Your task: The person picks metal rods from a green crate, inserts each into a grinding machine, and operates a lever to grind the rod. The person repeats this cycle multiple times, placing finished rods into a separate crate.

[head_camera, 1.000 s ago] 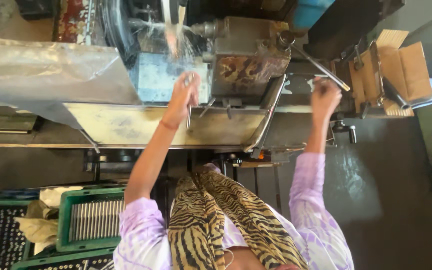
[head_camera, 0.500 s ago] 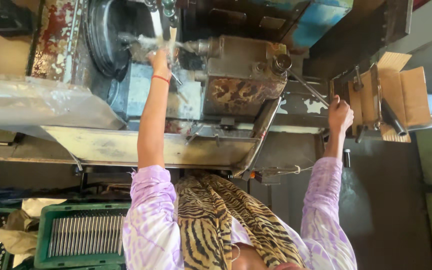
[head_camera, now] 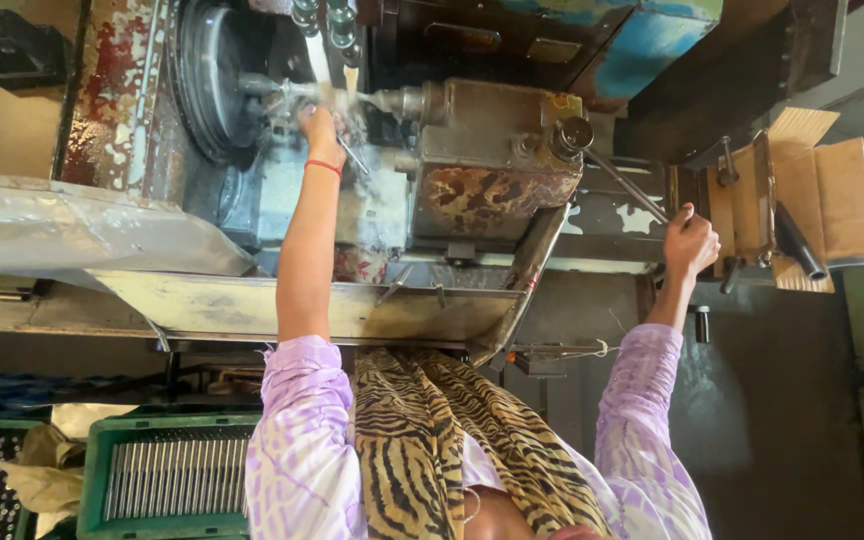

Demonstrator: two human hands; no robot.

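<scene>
left hand (head_camera: 320, 122) grips the wet workpiece (head_camera: 297, 92) at the lathe chuck (head_camera: 214, 80); right hand (head_camera: 690, 240) clasps the lever (head_camera: 624, 184) right of it.

Daylight from the right brightens the cardboard (head_camera: 820, 190) and wall. Left and lower areas dim. Glare on the wet plastic sheet (head_camera: 72, 230). Left hand (head_camera: 320, 125) slightly blurred amid spray; elsewhere sharp.

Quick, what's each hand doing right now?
Left hand: up at the machine's chuck in the coolant spray; grip cannot be told.
Right hand: closed on the lever.
</scene>
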